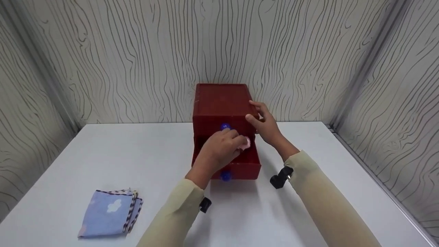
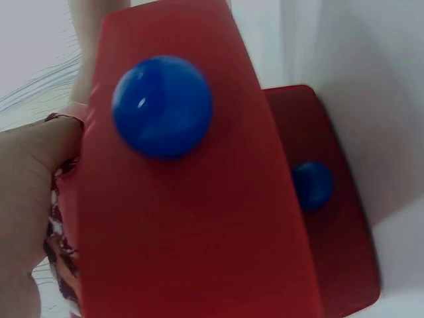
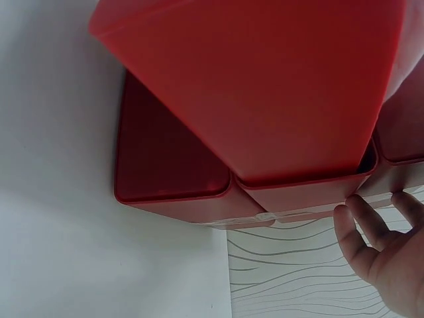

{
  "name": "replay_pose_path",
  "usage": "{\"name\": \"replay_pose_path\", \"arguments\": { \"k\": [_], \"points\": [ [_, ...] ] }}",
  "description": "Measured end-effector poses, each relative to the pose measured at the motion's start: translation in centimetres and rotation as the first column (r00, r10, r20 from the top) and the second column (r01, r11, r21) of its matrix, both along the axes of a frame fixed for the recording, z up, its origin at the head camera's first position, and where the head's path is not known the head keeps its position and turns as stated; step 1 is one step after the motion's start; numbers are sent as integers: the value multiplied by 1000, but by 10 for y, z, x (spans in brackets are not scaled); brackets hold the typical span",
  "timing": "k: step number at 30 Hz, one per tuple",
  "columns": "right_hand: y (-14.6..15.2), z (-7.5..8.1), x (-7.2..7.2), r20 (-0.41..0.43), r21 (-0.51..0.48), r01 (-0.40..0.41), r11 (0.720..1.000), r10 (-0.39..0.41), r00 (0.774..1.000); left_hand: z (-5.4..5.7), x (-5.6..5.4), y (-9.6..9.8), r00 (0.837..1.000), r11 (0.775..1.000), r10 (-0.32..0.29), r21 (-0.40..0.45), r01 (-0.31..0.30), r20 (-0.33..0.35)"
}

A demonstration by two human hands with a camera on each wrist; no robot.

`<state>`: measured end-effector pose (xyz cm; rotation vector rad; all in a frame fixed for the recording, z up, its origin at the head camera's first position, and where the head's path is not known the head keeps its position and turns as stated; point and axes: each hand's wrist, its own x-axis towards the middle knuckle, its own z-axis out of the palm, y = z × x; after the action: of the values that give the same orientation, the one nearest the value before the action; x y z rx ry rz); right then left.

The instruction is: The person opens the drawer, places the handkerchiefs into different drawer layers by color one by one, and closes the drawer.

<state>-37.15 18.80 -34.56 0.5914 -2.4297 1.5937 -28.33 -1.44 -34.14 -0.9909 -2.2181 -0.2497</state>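
A red drawer unit (image 1: 221, 99) stands at the back of the table, and its middle drawer (image 1: 241, 171) is pulled out. My left hand (image 1: 219, 147) reaches over that drawer and grips a pink cloth (image 1: 245, 143), most of which the fingers hide in the head view. The left wrist view shows patterned trim on the pink cloth (image 2: 66, 212), beside the drawer's red front with its blue knob (image 2: 162, 107). My right hand (image 1: 269, 125) rests against the unit's right side, thumb near the top front edge. Its fingers (image 3: 371, 228) look extended in the right wrist view.
A folded blue cloth (image 1: 106, 212) with a white cloud and striped edging lies on the white table (image 1: 154, 154) at the front left. Wood-patterned panels (image 1: 137, 51) stand behind and at both sides. A lower drawer's blue knob (image 2: 313, 185) shows under the pulled-out one.
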Motion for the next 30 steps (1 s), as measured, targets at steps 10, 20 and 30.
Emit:
{"name": "replay_pose_path", "arguments": {
  "k": [10, 20, 30],
  "points": [
    [-9, 19, 24, 12, 16, -14, 1000, 13, 1000, -10, -5, 10, 994, 995, 97, -6, -97, 46],
    [-6, 13, 15, 17, 4, -14, 1000, 14, 1000, -12, -4, 9, 975, 982, 161, 73, -174, 151],
    [0, -3, 0, -6, -17, -16, 1000, 16, 1000, -13, -5, 10, 962, 975, 195, 65, -211, 192]
  ]
}}
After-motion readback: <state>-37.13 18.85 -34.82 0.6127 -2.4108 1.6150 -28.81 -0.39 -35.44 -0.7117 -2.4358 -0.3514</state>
